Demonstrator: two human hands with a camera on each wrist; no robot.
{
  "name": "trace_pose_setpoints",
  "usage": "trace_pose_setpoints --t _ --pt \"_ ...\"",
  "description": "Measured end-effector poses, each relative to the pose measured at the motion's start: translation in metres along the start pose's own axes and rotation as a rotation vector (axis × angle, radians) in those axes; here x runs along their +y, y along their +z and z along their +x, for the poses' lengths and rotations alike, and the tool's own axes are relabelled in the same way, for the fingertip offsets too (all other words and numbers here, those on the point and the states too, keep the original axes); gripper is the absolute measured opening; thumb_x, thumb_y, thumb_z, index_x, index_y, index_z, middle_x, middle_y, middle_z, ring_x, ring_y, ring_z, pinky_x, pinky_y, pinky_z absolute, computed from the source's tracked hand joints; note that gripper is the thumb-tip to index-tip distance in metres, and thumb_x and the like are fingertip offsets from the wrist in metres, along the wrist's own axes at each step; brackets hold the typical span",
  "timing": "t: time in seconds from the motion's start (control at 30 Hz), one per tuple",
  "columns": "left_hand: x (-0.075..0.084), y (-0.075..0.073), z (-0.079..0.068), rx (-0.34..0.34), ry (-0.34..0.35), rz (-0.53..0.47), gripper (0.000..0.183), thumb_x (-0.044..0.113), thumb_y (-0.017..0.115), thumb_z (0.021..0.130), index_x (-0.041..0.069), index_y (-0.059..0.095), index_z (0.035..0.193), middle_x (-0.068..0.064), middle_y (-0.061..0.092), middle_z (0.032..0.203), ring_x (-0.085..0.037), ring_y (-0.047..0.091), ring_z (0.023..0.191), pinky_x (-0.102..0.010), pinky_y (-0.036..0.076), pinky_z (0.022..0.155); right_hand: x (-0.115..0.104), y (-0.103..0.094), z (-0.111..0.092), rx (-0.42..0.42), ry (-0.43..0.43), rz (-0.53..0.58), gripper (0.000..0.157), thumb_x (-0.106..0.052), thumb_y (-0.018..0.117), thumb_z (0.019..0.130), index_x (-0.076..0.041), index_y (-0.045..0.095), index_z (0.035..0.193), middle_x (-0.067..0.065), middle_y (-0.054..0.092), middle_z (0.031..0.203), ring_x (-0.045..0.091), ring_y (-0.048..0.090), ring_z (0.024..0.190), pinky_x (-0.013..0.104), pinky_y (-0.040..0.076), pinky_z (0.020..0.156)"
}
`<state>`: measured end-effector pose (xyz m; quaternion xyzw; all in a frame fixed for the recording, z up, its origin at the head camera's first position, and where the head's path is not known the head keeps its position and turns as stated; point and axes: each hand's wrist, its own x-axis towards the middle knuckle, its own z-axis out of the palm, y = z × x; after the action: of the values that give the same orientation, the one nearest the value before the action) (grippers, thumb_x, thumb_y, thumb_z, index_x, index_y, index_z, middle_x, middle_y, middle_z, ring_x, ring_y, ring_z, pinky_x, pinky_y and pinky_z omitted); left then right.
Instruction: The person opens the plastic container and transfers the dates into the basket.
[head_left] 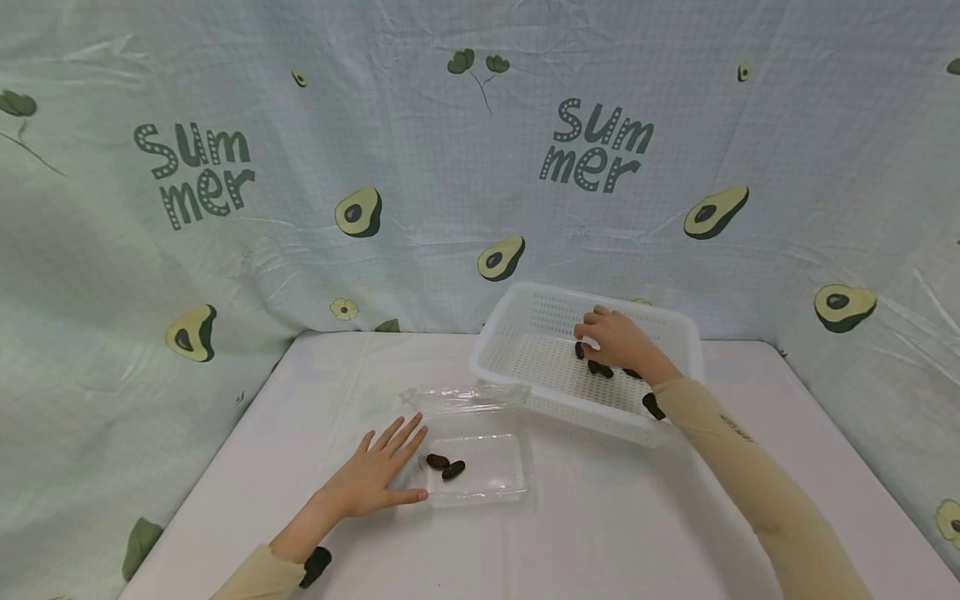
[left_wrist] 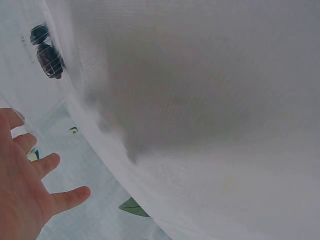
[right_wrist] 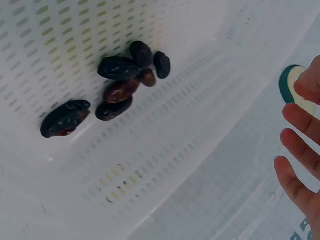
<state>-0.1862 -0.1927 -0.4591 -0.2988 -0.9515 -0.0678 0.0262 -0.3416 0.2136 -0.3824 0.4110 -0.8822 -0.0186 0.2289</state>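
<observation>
My left hand lies with fingers spread, thumb and fingertips at the left edge of a clear plastic box. Inside that box are two dark dates, also seen through its wall as dates in the left wrist view. Over the white basket, my right hand pinches a dark date between thumb and fingers. Below it, several dates are clustered on the basket floor, with one larger date apart. The right wrist view shows curled fingers; the pinched date is out of its frame.
The box's clear lid stands folded back toward the basket. A white table carries both containers. Behind it hangs a pale curtain printed with avocados and lettering, close to the basket's far rim.
</observation>
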Motion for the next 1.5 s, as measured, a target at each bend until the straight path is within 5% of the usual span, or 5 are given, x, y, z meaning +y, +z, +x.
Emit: trace_pose_setpoints --t 0.27,0.63,0.8,1.13,1.5 --pt "0.001 -0.002 0.000 -0.012 -0.012 -0.010 0.086 0.065 0.043 0.080 0.013 0.019 0.144 -0.004 0.011 0.152 -0.033 0.016 0.137 -0.063 0.021 0.098 -0.014 -0.031 0.001 0.081 -0.052 0.004 0.006 -0.011 0.067 0.076 -0.011 0.063 0.081 0.004 0.054 0.076 0.019 0.046 0.071 0.031 0.041 0.057" --pt "0.000 0.000 0.000 -0.012 -0.012 -0.003 0.086 0.066 0.043 0.080 0.014 0.020 0.144 -0.006 0.012 0.151 -0.033 0.017 0.137 -0.063 0.022 0.098 -0.047 -0.049 -0.007 0.217 -0.201 0.058 0.012 -0.008 0.068 0.072 -0.015 0.061 0.079 -0.001 0.053 0.075 0.011 0.041 0.068 0.024 0.036 0.056" --pt "0.000 -0.001 -0.001 -0.009 -0.007 -0.011 0.085 0.065 0.043 0.080 0.015 0.019 0.144 -0.005 0.012 0.151 -0.033 0.017 0.137 -0.063 0.022 0.098 -0.066 -0.050 -0.011 0.285 -0.281 0.059 0.019 -0.008 0.071 0.067 -0.013 0.059 0.082 0.001 0.054 0.080 0.014 0.046 0.071 0.025 0.040 0.057" --pt "-0.001 -0.001 0.001 -0.003 -0.001 -0.018 0.086 0.066 0.045 0.079 0.013 0.021 0.143 -0.005 0.014 0.151 -0.033 0.017 0.136 -0.064 0.021 0.097 -0.109 -0.043 -0.016 0.369 -0.362 0.049 0.015 -0.013 0.064 0.075 -0.013 0.061 0.089 0.000 0.057 0.085 0.015 0.052 0.079 0.025 0.045 0.067" --pt "0.000 -0.003 0.002 -0.009 -0.010 -0.006 0.090 0.066 0.047 0.077 0.010 0.020 0.143 -0.006 0.015 0.151 -0.033 0.018 0.136 -0.064 0.022 0.098 -0.160 -0.015 -0.004 0.255 -0.464 0.040 0.024 -0.017 0.061 0.080 -0.015 0.058 0.104 -0.005 0.059 0.097 0.011 0.053 0.088 0.021 0.046 0.073"
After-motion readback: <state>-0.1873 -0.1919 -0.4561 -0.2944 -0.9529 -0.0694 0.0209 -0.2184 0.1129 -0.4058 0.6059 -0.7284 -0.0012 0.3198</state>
